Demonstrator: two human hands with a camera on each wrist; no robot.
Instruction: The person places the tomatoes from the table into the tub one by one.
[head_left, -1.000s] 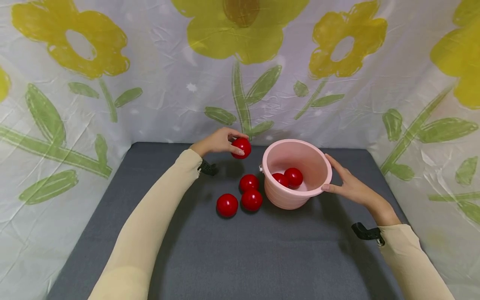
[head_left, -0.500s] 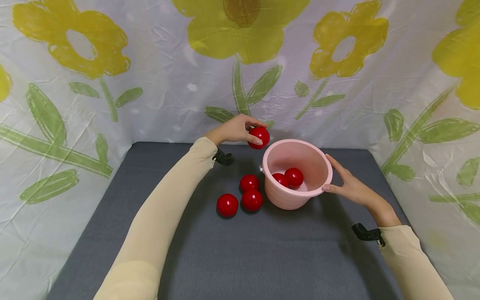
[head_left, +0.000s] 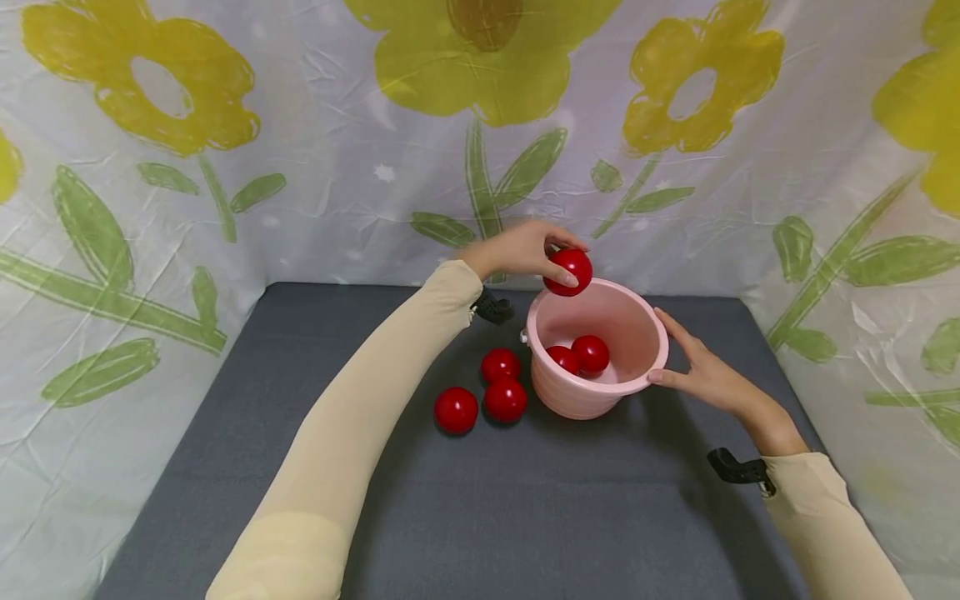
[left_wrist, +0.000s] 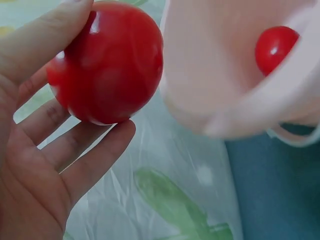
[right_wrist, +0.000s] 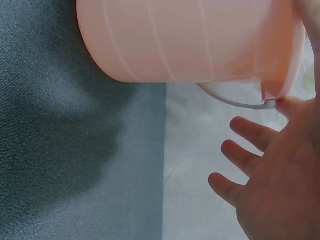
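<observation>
My left hand (head_left: 525, 248) holds a shiny red ball (head_left: 569, 272) between thumb and fingers, above the back left rim of a pink bucket (head_left: 573, 400). In the left wrist view the ball (left_wrist: 112, 62) is up close, beside the bucket's opening. Two red balls lie inside the bucket; the one further right (head_left: 590, 354) shows more fully. With thumb and index finger spread, my right hand (head_left: 708, 375) touches the right side of the rim. The right wrist view shows its other fingers (right_wrist: 240, 157) extended, apart from the bucket wall (right_wrist: 185, 40).
On the dark grey tabletop (head_left: 525, 517), three more red balls sit left of the bucket; one of them (head_left: 455, 410) is nearest the front. A thin pale handle (right_wrist: 235, 104) hangs at the bucket's far side. A flower-printed curtain (head_left: 337, 167) closes off the back and sides.
My left hand has carried its red ball up and to the right, from left of the bucket to over its rim. My right hand and the bucket have stayed in place.
</observation>
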